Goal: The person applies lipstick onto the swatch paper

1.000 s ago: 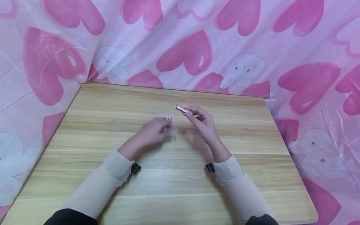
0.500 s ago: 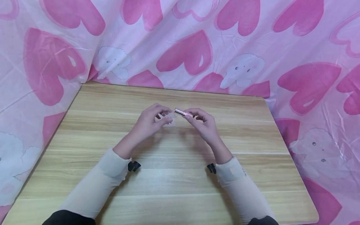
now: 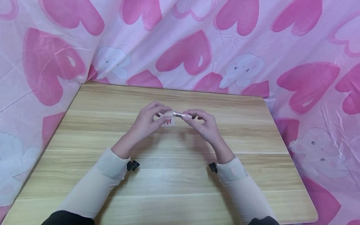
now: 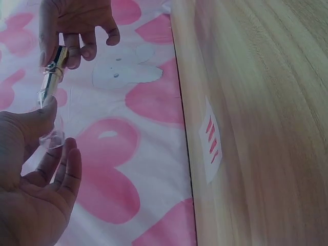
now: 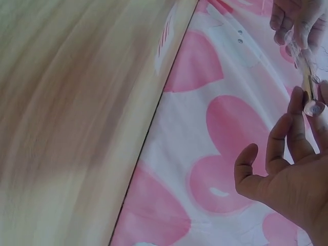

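Observation:
My right hand [image 3: 206, 125] pinches a slim, shiny pinkish-metal lipstick tube [image 3: 178, 115] between thumb and fingers, above the table's far half. A clear plastic cap [image 4: 53, 139] sits between the thumb and fingers of my left hand [image 3: 147, 120]. The tube's left end points at the cap and meets its mouth; how far it reaches inside I cannot tell. In the left wrist view the tube looks gold and silver, with a ring partway along. Below the hands, a small white paper [image 4: 212, 143] with several red strokes lies on the table, partly hidden by my left hand in the head view.
The wood-grain table [image 3: 174, 187] spreads out under both arms. A pink curtain with hearts [image 3: 185, 53] hangs along its far edge and both sides. Black wrist cameras [image 3: 132, 165] are strapped at the cuffs.
My left hand has risen from beside the paper with the clear cap and come up to the tube. The tube has tilted closer to level, and its end now meets the cap.

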`<control>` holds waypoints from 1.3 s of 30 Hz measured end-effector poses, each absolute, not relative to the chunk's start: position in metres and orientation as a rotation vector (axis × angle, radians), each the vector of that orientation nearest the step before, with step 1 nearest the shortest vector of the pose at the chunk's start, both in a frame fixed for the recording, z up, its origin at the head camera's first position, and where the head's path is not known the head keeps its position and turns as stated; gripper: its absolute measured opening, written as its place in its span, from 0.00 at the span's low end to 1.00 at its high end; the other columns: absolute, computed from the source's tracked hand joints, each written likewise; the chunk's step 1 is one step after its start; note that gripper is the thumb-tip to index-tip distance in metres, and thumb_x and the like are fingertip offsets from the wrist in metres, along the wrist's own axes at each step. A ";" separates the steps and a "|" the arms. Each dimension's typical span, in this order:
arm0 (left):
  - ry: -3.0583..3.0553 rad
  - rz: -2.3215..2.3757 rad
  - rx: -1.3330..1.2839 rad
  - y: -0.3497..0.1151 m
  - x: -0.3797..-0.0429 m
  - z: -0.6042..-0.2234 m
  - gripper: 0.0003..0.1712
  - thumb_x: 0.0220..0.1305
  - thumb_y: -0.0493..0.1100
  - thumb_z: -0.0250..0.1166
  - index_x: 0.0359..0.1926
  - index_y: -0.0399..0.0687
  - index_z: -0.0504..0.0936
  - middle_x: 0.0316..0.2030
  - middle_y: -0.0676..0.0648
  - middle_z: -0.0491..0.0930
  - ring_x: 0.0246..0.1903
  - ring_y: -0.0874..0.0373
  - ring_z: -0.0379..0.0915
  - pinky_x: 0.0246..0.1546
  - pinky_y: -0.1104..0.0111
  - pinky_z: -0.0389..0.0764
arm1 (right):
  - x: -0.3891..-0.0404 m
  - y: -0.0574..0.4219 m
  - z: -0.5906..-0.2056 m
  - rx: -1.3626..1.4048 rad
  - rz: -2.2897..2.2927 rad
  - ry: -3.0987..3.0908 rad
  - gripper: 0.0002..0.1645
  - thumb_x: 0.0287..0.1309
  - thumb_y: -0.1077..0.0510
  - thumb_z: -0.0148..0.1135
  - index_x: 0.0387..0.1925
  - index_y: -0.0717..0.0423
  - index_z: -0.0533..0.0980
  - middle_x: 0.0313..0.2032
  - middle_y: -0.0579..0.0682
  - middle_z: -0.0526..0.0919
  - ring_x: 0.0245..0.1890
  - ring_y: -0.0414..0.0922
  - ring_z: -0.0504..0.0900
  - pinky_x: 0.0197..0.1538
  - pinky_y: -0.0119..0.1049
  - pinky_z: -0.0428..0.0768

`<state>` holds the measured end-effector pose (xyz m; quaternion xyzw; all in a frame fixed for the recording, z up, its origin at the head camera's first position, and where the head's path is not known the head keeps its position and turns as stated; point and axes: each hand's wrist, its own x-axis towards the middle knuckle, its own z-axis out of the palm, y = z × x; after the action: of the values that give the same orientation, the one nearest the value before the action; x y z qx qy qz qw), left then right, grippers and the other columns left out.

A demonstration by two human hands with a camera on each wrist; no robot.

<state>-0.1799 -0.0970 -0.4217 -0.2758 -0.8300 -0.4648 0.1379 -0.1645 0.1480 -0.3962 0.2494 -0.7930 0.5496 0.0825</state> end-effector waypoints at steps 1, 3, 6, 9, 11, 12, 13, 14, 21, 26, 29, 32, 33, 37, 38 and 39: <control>-2.399 -1.344 -0.808 -0.097 -0.180 -0.422 0.17 0.61 0.42 0.74 0.52 0.49 0.86 0.44 0.52 0.80 0.41 0.57 0.78 0.41 0.62 0.83 | -0.165 0.148 -0.396 0.758 1.626 -2.379 0.10 0.60 0.65 0.69 0.44 0.62 0.85 0.40 0.55 0.88 0.41 0.44 0.79 0.49 0.45 0.73; -2.403 -1.350 -0.832 -0.096 -0.179 -0.422 0.17 0.61 0.42 0.74 0.52 0.50 0.87 0.43 0.52 0.80 0.40 0.60 0.78 0.39 0.64 0.83 | -0.165 0.148 -0.396 0.797 1.590 -2.397 0.11 0.60 0.65 0.70 0.44 0.61 0.86 0.41 0.54 0.88 0.41 0.46 0.78 0.47 0.45 0.74; -2.424 -1.356 -0.865 -0.094 -0.178 -0.421 0.18 0.61 0.43 0.74 0.53 0.53 0.87 0.43 0.54 0.82 0.37 0.62 0.77 0.36 0.65 0.82 | -0.164 0.148 -0.396 0.841 1.533 -2.419 0.11 0.60 0.65 0.70 0.45 0.61 0.86 0.42 0.53 0.88 0.40 0.49 0.77 0.44 0.48 0.75; -2.449 -1.345 -0.863 -0.092 -0.178 -0.420 0.18 0.61 0.44 0.74 0.53 0.55 0.87 0.43 0.57 0.84 0.37 0.63 0.76 0.36 0.65 0.80 | -0.164 0.147 -0.395 0.866 1.505 -2.415 0.12 0.59 0.65 0.70 0.45 0.62 0.86 0.42 0.55 0.89 0.39 0.50 0.77 0.43 0.47 0.75; -2.464 -1.327 -0.853 -0.091 -0.177 -0.419 0.19 0.61 0.45 0.74 0.53 0.56 0.87 0.43 0.57 0.84 0.37 0.64 0.76 0.38 0.65 0.80 | -0.164 0.147 -0.394 0.885 1.498 -2.402 0.12 0.59 0.66 0.71 0.45 0.63 0.86 0.42 0.56 0.89 0.39 0.50 0.77 0.43 0.42 0.75; -2.469 -1.322 -0.849 -0.090 -0.176 -0.418 0.19 0.61 0.45 0.74 0.53 0.56 0.87 0.43 0.57 0.85 0.37 0.64 0.76 0.39 0.65 0.79 | -0.167 0.149 -0.399 0.894 1.490 -2.397 0.12 0.59 0.65 0.71 0.45 0.61 0.86 0.42 0.54 0.89 0.39 0.49 0.77 0.42 0.42 0.75; -2.474 -1.317 -0.846 -0.090 -0.176 -0.418 0.19 0.60 0.45 0.74 0.53 0.56 0.87 0.43 0.57 0.85 0.38 0.64 0.76 0.39 0.65 0.79 | -0.170 0.151 -0.403 0.903 1.483 -2.391 0.12 0.59 0.64 0.71 0.45 0.60 0.86 0.42 0.52 0.89 0.38 0.48 0.77 0.40 0.43 0.75; -2.475 -1.312 -0.847 -0.089 -0.176 -0.417 0.19 0.60 0.45 0.74 0.53 0.55 0.87 0.43 0.56 0.85 0.38 0.63 0.76 0.40 0.65 0.79 | -0.172 0.152 -0.407 0.913 1.474 -2.388 0.12 0.59 0.63 0.72 0.46 0.58 0.87 0.42 0.49 0.89 0.38 0.47 0.77 0.39 0.43 0.75; -2.448 -1.296 -0.846 -0.086 -0.175 -0.417 0.17 0.60 0.44 0.74 0.52 0.51 0.88 0.41 0.54 0.86 0.38 0.60 0.77 0.39 0.60 0.81 | -0.182 0.156 -0.425 0.931 1.399 -2.379 0.13 0.61 0.55 0.71 0.47 0.49 0.87 0.42 0.40 0.89 0.39 0.43 0.77 0.34 0.46 0.74; -2.419 -1.249 -0.869 -0.082 -0.176 -0.421 0.16 0.61 0.42 0.74 0.51 0.46 0.88 0.42 0.50 0.86 0.42 0.57 0.79 0.40 0.59 0.82 | -0.182 0.154 -0.429 0.937 1.344 -2.381 0.12 0.63 0.55 0.70 0.48 0.49 0.87 0.39 0.40 0.89 0.35 0.42 0.74 0.31 0.38 0.72; -2.405 -1.253 -0.861 -0.081 -0.177 -0.421 0.17 0.61 0.42 0.73 0.51 0.46 0.87 0.43 0.49 0.86 0.40 0.58 0.78 0.39 0.60 0.81 | -0.182 0.155 -0.430 0.917 1.334 -2.386 0.12 0.63 0.55 0.69 0.48 0.50 0.87 0.39 0.40 0.89 0.36 0.41 0.76 0.35 0.37 0.75; -2.372 -1.312 -0.839 -0.080 -0.179 -0.420 0.19 0.61 0.42 0.74 0.52 0.44 0.84 0.42 0.49 0.85 0.38 0.58 0.79 0.39 0.61 0.82 | -0.185 0.155 -0.430 0.892 1.335 -2.431 0.13 0.65 0.54 0.68 0.49 0.49 0.86 0.41 0.41 0.88 0.41 0.41 0.79 0.43 0.42 0.78; -2.359 -1.334 -0.837 -0.080 -0.180 -0.420 0.20 0.61 0.42 0.74 0.53 0.43 0.82 0.42 0.49 0.85 0.38 0.58 0.79 0.39 0.61 0.82 | -0.186 0.155 -0.430 0.894 1.335 -2.457 0.13 0.65 0.54 0.67 0.50 0.49 0.86 0.42 0.41 0.88 0.43 0.42 0.80 0.46 0.45 0.78; -2.327 -1.383 -0.881 -0.077 -0.184 -0.426 0.19 0.61 0.40 0.74 0.51 0.44 0.79 0.41 0.50 0.84 0.39 0.58 0.80 0.40 0.60 0.84 | -0.190 0.156 -0.432 0.933 1.272 -2.596 0.15 0.67 0.52 0.65 0.53 0.48 0.84 0.48 0.42 0.87 0.51 0.43 0.81 0.57 0.49 0.77; -2.329 -1.379 -0.898 -0.076 -0.185 -0.428 0.18 0.62 0.41 0.73 0.51 0.44 0.79 0.40 0.51 0.84 0.39 0.58 0.80 0.40 0.60 0.84 | -0.191 0.157 -0.433 0.942 1.257 -2.623 0.16 0.67 0.52 0.65 0.53 0.49 0.84 0.49 0.43 0.87 0.52 0.44 0.81 0.58 0.49 0.77; -2.335 -1.376 -0.914 -0.074 -0.186 -0.430 0.17 0.63 0.40 0.73 0.50 0.45 0.79 0.40 0.51 0.84 0.38 0.57 0.80 0.40 0.59 0.84 | -0.192 0.158 -0.434 0.948 1.241 -2.645 0.16 0.67 0.52 0.65 0.53 0.50 0.84 0.50 0.44 0.86 0.53 0.46 0.81 0.60 0.48 0.76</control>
<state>-0.1862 -0.0743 -0.4305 -0.3163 -0.8083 -0.4764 0.1400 -0.1917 0.1575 -0.4339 0.3085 -0.8606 0.4038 0.0350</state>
